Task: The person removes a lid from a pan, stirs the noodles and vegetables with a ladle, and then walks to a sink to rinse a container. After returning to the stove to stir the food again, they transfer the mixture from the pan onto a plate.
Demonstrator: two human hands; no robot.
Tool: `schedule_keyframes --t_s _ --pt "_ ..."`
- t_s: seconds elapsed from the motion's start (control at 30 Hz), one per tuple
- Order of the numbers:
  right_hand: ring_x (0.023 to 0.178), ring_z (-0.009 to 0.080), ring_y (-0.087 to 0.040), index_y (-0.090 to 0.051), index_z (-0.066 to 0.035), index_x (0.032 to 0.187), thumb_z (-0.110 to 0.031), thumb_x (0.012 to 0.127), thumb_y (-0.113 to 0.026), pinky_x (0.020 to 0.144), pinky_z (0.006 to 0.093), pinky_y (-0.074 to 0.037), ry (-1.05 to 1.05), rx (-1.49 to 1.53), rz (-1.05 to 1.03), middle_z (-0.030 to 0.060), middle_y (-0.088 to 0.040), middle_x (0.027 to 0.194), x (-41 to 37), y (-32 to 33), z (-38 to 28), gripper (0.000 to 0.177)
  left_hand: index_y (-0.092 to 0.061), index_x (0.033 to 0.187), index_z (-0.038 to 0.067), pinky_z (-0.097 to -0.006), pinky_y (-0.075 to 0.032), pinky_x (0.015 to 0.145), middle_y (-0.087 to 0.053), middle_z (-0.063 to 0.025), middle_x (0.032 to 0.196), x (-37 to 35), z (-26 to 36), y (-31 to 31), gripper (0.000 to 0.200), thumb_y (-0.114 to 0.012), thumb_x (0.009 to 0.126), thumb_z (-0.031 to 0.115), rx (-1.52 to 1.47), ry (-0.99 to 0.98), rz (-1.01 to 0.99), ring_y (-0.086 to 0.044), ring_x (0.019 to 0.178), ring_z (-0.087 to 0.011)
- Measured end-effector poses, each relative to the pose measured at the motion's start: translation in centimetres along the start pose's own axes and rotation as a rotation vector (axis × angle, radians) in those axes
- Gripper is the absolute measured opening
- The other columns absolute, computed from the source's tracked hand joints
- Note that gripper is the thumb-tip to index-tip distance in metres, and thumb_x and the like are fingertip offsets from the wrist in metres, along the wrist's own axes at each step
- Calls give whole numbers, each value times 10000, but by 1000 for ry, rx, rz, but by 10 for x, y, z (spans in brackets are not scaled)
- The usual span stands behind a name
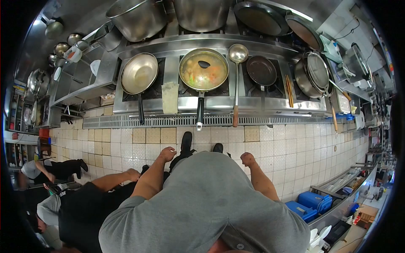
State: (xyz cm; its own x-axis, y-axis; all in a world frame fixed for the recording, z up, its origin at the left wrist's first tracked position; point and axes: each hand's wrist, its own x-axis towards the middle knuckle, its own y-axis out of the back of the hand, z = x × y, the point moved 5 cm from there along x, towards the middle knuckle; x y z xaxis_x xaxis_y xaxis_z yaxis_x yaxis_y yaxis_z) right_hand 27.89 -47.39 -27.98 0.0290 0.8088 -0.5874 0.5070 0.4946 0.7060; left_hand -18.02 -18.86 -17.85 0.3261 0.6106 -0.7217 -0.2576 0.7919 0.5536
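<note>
My left hand (168, 154) hangs beside my body over the tiled floor, its fingers curled in, with nothing visible in it. On the other side, my right hand (248, 159) is closed in a loose fist and touches nothing. On the stove in front stands a lidded frying pan (204, 69) with orange and green food under the fogged glass. To its left are a folded cloth (170, 98) and a bare steel frying pan (139, 74). A long-handled ladle (237, 80) lies to its right, near a small dark pan (261, 71) and chopsticks (289, 90).
Large stockpots (137, 19) stand along the back shelf. Strainers rest on a pot (303, 78) at the right. Co-workers stand at the left, one arm (114, 181) close to mine. Blue bins (315, 202) sit behind me at the right. A floor grate (168, 122) runs before the stove.
</note>
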Motion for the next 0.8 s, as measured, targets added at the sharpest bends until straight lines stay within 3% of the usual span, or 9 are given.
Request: schedule_keyframes --t_s 0.07,0.2,0.27,0.4,0.47,0.7,0.8 --pt "535 226 -650 -616 3 687 -71 771 -575 518 362 -543 66 -183 -33 167 -653 665 -6 11 -12 120 -643 1159 47 -359 -450 1003 -628 -187 1204 0 0 0 468 -630 852 400 0 -6 -4 -580 1151 -319" --pt "530 232 -648 -628 -8 695 -74 741 -611 542 368 -548 62 -219 -14 166 -666 694 -8 14 -13 82 -638 1164 47 -356 -447 1006 -628 -182 1206 2 -1 -2 468 -627 854 397 28 -30 -3 -584 1148 -313" --pt "518 235 -642 -634 -20 700 -88 726 -626 539 367 -547 194 -342 79 171 -662 684 -10 18 -18 74 -638 1165 48 -354 -446 1007 -627 -182 1209 2 1 -2 468 -626 854 397 28 -36 -6 -584 1147 -310" --pt "479 226 -607 -614 -21 673 -110 774 -582 488 364 -517 216 -366 85 159 -637 619 2 -8 4 138 -639 1164 50 -350 -446 1007 -628 -178 1210 0 8 0 466 -626 854 398 35 -39 3 -589 1141 -307" --pt "453 206 -568 -578 -19 637 -137 830 -511 449 361 -485 -21 199 125 135 -604 575 14 -32 36 236 -639 1164 51 -349 -447 1005 -631 -177 1205 2 8 1 465 -626 855 399 43 -47 5 -590 1139 -307" --pt "443 186 -546 -556 -25 621 -163 854 -472 430 359 -466 -35 287 128 122 -585 562 10 -24 31 284 -642 1162 57 -350 -454 993 -643 -174 1182 3 9 1 459 -628 855 397 59 -56 17 -597 1126 -306" --pt "436 181 -530 -545 -37 615 -164 853 -473 421 356 -452 6 148 100 112 -575 556 12 -27 30 279 -642 1163 56 -350 -455 993 -642 -177 1182 2 9 1 463 -626 854 399 47 -54 9 -598 1123 -309"
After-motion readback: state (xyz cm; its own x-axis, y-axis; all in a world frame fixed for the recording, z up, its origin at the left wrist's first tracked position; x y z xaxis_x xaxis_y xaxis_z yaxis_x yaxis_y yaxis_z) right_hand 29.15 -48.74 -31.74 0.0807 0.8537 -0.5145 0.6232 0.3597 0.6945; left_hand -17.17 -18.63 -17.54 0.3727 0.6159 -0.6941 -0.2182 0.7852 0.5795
